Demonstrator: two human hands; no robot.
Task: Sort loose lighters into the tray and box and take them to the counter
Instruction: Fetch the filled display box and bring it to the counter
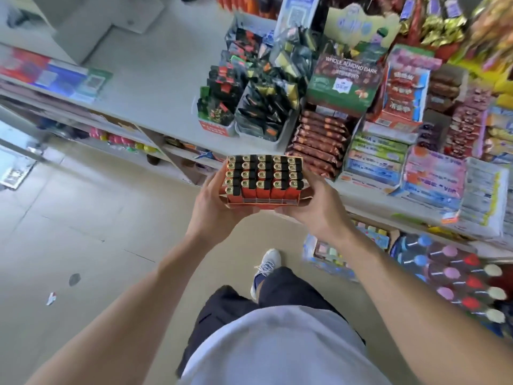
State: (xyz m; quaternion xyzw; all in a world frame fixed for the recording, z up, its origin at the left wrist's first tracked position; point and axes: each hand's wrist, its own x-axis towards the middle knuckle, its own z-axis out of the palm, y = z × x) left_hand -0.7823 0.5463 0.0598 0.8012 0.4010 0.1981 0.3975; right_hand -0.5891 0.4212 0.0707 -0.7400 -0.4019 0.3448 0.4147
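Shop shelves full of snacks fill the side from 12 to 3 o'clock, with a grey tabletop (155, 87) at 11 o'clock. Both hands carry the box (262, 202) of red lighters (263, 176) at the centre, above the floor. The left hand (219, 207) grasps its left side, the right hand (313, 209) its right side. I think the box should stay level and go slowly to the tabletop. The box bottom and most fingers are hidden; a separate tray I cannot make out.
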